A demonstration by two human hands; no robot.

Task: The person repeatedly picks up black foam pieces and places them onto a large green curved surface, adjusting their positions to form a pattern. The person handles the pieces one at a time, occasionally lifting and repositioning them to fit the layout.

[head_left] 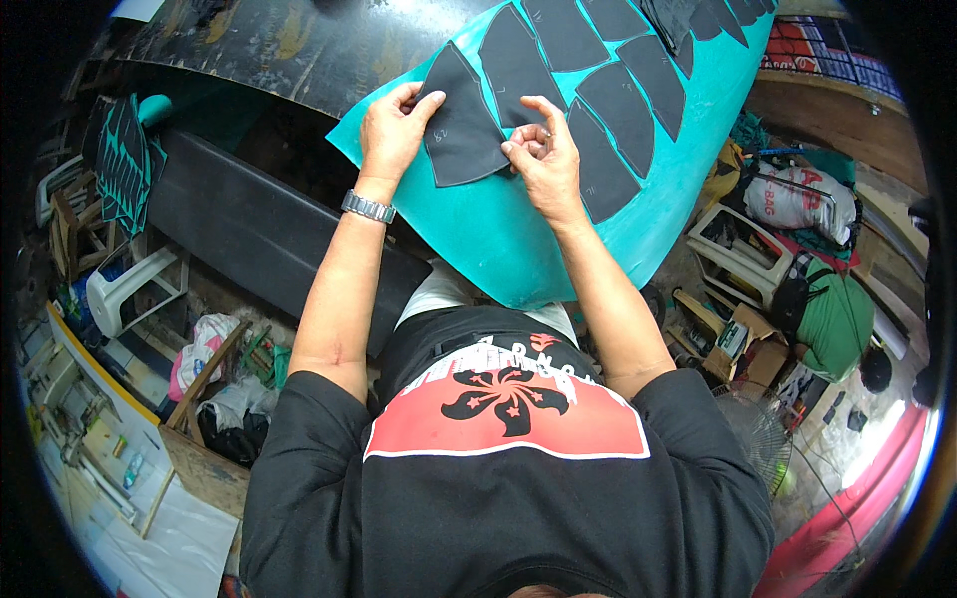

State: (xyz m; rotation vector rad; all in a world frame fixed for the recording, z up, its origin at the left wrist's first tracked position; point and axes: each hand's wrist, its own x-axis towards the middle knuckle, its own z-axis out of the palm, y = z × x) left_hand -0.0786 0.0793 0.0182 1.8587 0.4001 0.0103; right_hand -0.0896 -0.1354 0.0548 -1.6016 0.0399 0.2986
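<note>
At your far left, a white stool [125,289] stands on the floor, near a piece of teal material [112,184] with slits in it. Next comes a long black bench [259,219], below the dark-topped table [199,45].

Your left hand [392,135], with a metal wristwatch [369,206] behind it, holds one black panel [464,140] by its left edge, thumb on top and fingers mostly out of sight. That panel is over the left part of the teal sheet [488,239], near the sheet's left edge (whether it lies flat or is slightly raised, you can't tell from above). More black panels [615,110] lie to its right, spread toward the sheet's far right corner.

Your right hand [550,164] is loosely curled at the panel's lower right corner, thumb and fingers close together; whether they pinch it can't be told.

The step in hand looks like handling this single panel, one hand at either side. Your next move calls for a light, sure grip on both edges, without dragging the neighbouring panels.

Farther right, beyond the sheet's right edge, are a white plastic frame [733,244] and a white sack [797,204].
</note>
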